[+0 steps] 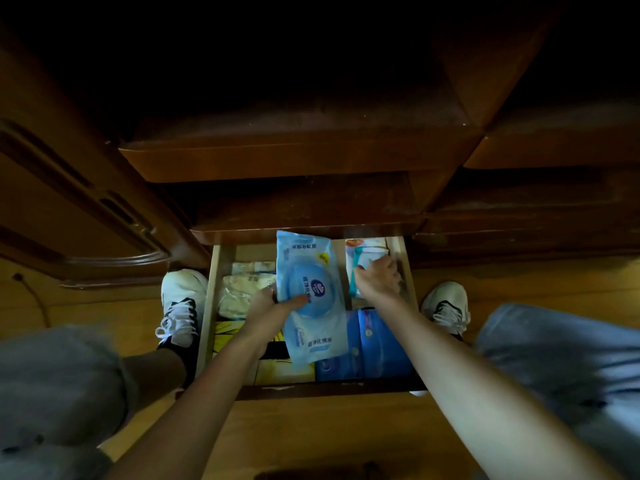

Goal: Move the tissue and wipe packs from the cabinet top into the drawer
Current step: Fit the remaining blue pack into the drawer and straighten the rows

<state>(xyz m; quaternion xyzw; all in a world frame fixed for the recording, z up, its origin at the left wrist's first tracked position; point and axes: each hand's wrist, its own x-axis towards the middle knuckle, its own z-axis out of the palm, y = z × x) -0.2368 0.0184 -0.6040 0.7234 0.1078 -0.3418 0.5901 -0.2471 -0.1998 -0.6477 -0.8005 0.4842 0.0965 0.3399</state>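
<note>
The wooden drawer stands pulled out below me. My left hand grips a light blue wipe pack with a round blue lid, held over the drawer's middle. My right hand is down in the drawer's far right corner, fingers closed on a small white and teal pack. Cream tissue packs lie at the drawer's left. A dark blue pack lies at the near right. A yellow and black pack shows under my left wrist.
The dark wooden cabinet overhangs the drawer's far end. My two white shoes stand on the wooden floor on either side of the drawer. A carved cabinet door is at the left.
</note>
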